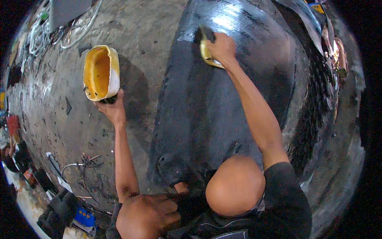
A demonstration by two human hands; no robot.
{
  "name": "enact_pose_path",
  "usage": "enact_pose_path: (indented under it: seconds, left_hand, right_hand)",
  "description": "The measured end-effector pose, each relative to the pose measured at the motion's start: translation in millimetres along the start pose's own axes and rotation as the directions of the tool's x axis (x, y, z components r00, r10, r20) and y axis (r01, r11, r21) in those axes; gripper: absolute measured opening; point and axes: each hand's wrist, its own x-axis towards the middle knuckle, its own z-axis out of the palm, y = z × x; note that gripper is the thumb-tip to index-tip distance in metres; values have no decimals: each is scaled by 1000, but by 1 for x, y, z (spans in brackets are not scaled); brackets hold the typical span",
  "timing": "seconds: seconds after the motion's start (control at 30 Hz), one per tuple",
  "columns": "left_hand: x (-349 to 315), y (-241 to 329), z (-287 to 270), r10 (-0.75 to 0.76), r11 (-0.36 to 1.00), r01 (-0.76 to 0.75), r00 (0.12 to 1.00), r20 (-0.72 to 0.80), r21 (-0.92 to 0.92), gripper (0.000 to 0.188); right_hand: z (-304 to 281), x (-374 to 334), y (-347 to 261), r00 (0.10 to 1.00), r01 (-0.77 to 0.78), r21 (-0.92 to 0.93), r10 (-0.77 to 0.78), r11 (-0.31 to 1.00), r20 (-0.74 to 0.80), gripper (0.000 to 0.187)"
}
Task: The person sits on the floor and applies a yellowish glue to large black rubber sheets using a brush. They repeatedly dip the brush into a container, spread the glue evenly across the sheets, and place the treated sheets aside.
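Right hand (223, 48): fingers closed around yellow-black tool (205, 51), over shiny black sheet (193, 107); touching or not, cannot tell. Left hand (113, 109): fingers, partly hidden, holding near end of white container (114, 77), yellow inside. Container is over grey floor (137, 32), left of sheet.

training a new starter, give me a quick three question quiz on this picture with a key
1. What does the left hand hold?
A) a hammer
B) a tub
C) a coil of rope

2. True or false: the dark sheet lies to the left of the tub.

3. Fill in: the yellow-and-black tool is held in the ____ hand.

Key:
1. B
2. False, it lies to the right of the tub
3. right
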Motion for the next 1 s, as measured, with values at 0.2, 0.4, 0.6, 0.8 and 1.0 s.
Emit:
enact_pose_path:
  seconds: [0.2,0.4,0.6,0.8,1.0]
  left_hand:
    - [-85,-2,-83,-4,922,-115,952,307,369,75]
    - [-116,19,-107,-63,929,-108,896,439,354,67]
    - [-149,35,-142,-49,945,-153,808,587,290,65]
    - [-210,30,-225,-460,872,474,702,543,127,50]
    - [-276,11,-339,-426,903,384,739,522,194,42]
  right_hand:
    - [3,-3,-71,986,139,-13,-137,990,98,44]
    - [4,-72,-81,834,486,69,-486,871,260,27]
    - [9,8,-31,400,845,341,-910,413,110,41]
    - [-47,-46,138,658,616,125,-595,778,461,50]
    - [-113,-206,326,822,479,130,-495,868,280,47]
